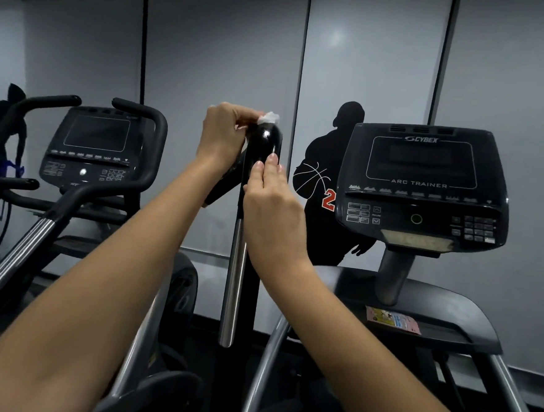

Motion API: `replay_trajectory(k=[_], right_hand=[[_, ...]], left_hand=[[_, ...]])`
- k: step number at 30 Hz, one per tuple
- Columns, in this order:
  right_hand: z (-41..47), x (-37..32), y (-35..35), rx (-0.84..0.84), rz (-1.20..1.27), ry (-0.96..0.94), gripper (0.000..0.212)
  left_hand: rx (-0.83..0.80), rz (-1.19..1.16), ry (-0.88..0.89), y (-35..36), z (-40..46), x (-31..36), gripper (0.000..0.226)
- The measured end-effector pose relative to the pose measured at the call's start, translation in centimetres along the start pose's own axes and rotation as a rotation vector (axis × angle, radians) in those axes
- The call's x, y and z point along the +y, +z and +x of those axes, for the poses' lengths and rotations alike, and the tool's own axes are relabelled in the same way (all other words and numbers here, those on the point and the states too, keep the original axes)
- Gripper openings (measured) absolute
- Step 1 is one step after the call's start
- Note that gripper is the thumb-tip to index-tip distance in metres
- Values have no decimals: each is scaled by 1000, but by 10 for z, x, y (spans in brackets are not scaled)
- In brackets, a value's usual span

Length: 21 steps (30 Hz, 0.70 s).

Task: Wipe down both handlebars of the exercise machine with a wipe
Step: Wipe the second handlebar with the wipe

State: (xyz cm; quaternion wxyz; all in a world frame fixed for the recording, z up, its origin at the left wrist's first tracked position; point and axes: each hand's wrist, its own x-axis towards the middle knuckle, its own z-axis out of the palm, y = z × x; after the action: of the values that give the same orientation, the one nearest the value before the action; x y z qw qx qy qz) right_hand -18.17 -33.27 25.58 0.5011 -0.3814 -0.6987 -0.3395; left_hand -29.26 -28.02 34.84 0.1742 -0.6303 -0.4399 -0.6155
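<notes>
**Dim gym, soft glare**

The room around me is dim and grey. A pale light spot glares on the wall panel, and a small highlight shines on the glossy handlebar. Edges bow from the wide lens; corners darken, and everything looks slightly soft.

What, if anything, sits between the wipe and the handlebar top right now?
Nothing visible. The left hand pinches the wipe right at the handlebar tip; the right hand rests on the grip just below it.

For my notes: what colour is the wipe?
White, seen in the head view: the wipe at the handlebar top.
</notes>
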Motion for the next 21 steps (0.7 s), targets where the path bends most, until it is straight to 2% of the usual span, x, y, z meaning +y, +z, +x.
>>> replay_trajectory(k=[3, 10, 12, 14, 18, 21], right_hand=[[-1, 0, 0, 4, -1, 5, 54], [1, -2, -3, -23, -9, 18, 54], [1, -2, -3, -20, -20, 20, 55], [1, -3, -5, -26, -28, 24, 56], [1, -2, -7, -35, -36, 22, 56], [2, -2, -7, -39, -48, 15, 55]], left_hand=[[10, -19, -25, 6, 1, 0, 17], [3, -34, -107, 8, -9, 1, 28], [-54, 68, -136, 10, -13, -9, 24], [-85, 207, -161, 10, -22, -19, 30], [-117, 301, -173, 6, -29, -23, 27], [-103, 336, -106, 7, -25, -14, 23]])
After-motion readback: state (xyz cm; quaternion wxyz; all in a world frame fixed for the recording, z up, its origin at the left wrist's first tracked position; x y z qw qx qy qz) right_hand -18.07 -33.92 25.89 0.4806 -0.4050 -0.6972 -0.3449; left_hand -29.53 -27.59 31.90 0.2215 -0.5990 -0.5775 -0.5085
